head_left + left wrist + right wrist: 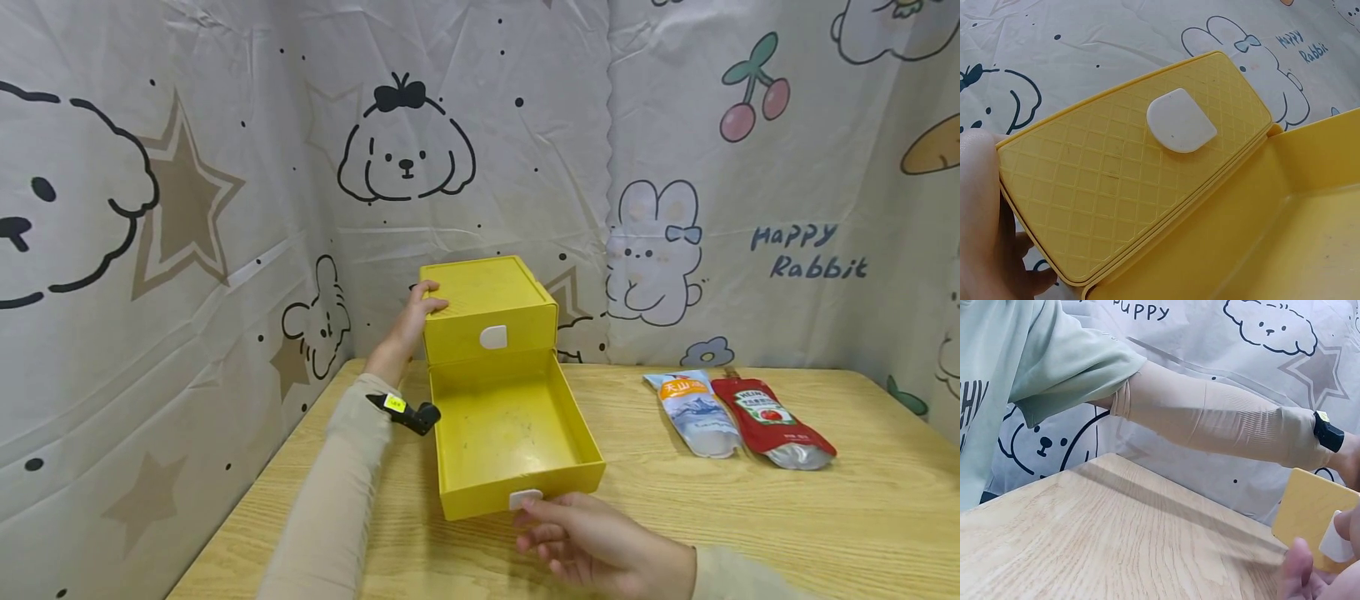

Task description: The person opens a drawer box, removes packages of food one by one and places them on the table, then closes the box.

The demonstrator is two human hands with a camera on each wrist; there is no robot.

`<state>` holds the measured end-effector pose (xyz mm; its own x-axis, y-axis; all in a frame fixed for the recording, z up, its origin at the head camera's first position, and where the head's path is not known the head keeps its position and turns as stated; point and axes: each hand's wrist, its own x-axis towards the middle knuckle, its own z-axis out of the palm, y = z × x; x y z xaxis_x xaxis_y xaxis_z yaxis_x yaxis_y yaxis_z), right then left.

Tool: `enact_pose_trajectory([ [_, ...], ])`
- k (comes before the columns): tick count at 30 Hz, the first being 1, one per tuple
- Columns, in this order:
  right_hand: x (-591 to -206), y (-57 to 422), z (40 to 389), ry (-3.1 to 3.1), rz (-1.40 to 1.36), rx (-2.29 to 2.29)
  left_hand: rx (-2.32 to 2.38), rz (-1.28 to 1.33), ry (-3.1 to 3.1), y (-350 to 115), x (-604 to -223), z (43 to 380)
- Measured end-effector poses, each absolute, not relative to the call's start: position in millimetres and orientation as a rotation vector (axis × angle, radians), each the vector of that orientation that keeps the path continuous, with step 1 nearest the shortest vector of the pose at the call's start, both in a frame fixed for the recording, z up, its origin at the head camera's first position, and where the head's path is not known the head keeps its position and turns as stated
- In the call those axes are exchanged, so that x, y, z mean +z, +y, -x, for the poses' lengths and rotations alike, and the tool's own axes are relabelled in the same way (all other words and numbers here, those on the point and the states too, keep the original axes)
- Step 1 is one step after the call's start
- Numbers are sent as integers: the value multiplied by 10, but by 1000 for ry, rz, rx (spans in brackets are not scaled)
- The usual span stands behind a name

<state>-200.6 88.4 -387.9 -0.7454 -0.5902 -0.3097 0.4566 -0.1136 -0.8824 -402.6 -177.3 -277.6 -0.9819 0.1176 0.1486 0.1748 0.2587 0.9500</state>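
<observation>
A yellow two-tier drawer box (487, 287) stands on the table, its lower drawer (517, 425) pulled far out toward me and holding nothing. The upper drawer is closed and has a white pull tab (1182, 122) on its grid-patterned front. My left hand (408, 325) grips the box's left side near the top, its fingertips over the top edge. At the front of the lower drawer, my right hand (603, 542) pinches the white pull tab (525, 498), thumb on it. In the right wrist view the thumb (1349, 525) lies against that tab.
To the right on the wooden table (840, 533) lie a white-and-blue pouch (696, 415) with an orange label and a red Heinz ketchup pouch (772, 421), side by side. A printed cloth (525, 167) hangs behind the table and along its left side.
</observation>
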Motion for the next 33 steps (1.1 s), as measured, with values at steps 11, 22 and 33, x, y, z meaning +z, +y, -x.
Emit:
enact_pose_trajectory([
  [11, -3866, 826, 1997, 1556, 126, -1976, -1868, 264, -2456, -1776, -2762, 4006],
  [22, -3871, 838, 2002, 1598, 163, -1998, -1860, 317, -2432, -1764, -2776, 4030],
  [33, -3806, 819, 2005, 1628, 175, -2010, -1847, 309, -2439, -1769, -2775, 4017],
])
